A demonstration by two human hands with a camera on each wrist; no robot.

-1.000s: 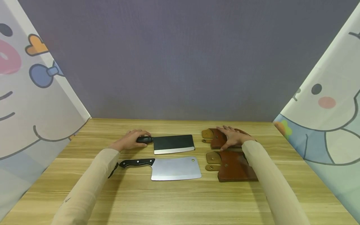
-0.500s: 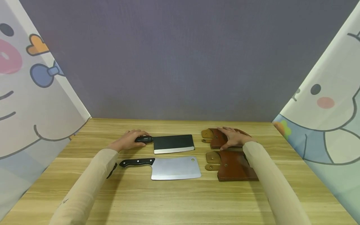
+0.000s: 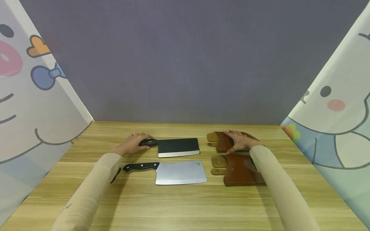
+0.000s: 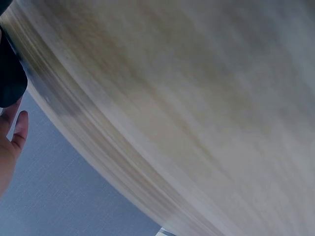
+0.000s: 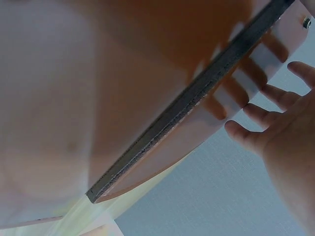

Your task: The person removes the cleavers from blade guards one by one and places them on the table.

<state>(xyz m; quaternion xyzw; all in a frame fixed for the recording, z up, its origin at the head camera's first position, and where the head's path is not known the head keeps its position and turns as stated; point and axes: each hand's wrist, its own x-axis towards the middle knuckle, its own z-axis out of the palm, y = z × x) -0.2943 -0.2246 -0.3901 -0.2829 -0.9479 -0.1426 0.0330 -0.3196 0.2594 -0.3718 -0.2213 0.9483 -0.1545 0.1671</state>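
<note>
My left hand (image 3: 133,143) is at the far left, with its fingers and thumb curved round the black handle of a cleaver (image 3: 177,146). This cleaver's broad dark blade has a bright edge and lies flat, pointing right. In the left wrist view, fingertips (image 4: 20,129) show at the left border beside a black rounded piece (image 4: 12,73), seemingly the handle. My right hand (image 3: 240,141) rests over the far brown leather sheath (image 3: 221,147), fingers spread, thumb at its near edge. The right wrist view has straight fingers (image 5: 261,115) beside the sheath's dark seam (image 5: 197,93).
Nearer lies a silver cleaver (image 3: 181,173) with a riveted black handle. A second brown leather sheath (image 3: 242,173) with tan straps is right of it, partly under the right sleeve (image 3: 268,166). A grey panel (image 3: 185,64) stands behind the wooden table (image 3: 173,208), with cartoon-printed panels on both sides.
</note>
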